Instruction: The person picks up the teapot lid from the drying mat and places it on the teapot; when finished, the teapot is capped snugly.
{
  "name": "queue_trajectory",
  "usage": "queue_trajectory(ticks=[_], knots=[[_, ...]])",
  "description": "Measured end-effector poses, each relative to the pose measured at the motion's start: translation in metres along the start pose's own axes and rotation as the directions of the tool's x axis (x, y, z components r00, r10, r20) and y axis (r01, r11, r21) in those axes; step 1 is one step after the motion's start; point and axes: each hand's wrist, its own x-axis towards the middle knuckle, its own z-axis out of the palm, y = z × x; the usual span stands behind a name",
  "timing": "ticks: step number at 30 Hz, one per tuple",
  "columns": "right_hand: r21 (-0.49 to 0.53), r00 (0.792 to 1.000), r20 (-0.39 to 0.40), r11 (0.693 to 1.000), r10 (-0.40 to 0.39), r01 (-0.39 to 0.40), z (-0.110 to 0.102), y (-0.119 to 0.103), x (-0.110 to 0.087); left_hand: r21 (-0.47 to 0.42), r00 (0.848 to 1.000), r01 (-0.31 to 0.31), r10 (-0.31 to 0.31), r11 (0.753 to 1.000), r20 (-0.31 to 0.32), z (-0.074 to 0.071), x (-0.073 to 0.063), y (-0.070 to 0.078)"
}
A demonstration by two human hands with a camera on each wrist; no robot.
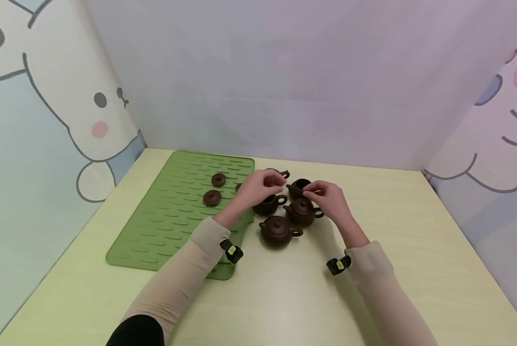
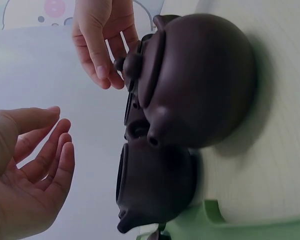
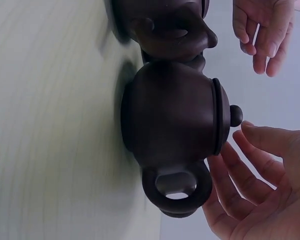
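Small dark brown teapots stand grouped at the table's middle. The front teapot (image 1: 277,233) and the teapot behind it (image 1: 300,214) wear knobbed lids. Two others, a back teapot (image 1: 295,190) and a left teapot (image 1: 264,207), have uncovered mouths. A further teapot (image 1: 285,174) is mostly hidden. My left hand (image 1: 258,186) hovers over the left teapot, fingers loosely bent, holding nothing. Beside the back teapot's mouth is my right hand (image 1: 329,199); in the right wrist view its relaxed fingers (image 3: 235,197) are near a lidded teapot (image 3: 172,110) and grip nothing visible.
A green textured mat (image 1: 154,230) covers the table's left part. Two loose round lids, a rear lid (image 1: 218,179) and a front lid (image 1: 212,197), lie on it. Another brown piece (image 1: 238,186) is partly behind my left hand. A pale wall (image 1: 258,86) rises behind the table.
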Motion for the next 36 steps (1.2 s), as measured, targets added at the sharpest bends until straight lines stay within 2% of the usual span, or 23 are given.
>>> queue_trajectory(ticks=[13, 18, 25, 36], knots=[[-0.009, 0.998, 0.049, 1.0, -0.026, 0.027, 0.015, -0.006, 0.012, -0.053, 0.997, 0.064, -0.066, 0.997, -0.043, -0.028, -0.014, -0.019], [-0.019, 0.998, 0.06, 1.0, -0.024, 0.025, 0.021, -0.006, 0.014, -0.036, 0.994, 0.087, -0.089, 0.996, -0.063, -0.037, -0.02, -0.03], [-0.03, 0.997, 0.07, 0.999, -0.026, 0.029, 0.025, -0.007, 0.016, -0.055, 0.989, 0.111, -0.116, 0.992, -0.089, -0.045, -0.025, -0.047], [-0.062, 0.995, 0.088, 0.997, -0.049, 0.055, 0.033, -0.009, 0.017, -0.057, 0.977, 0.152, -0.159, 0.987, -0.139, -0.065, -0.041, -0.073]])
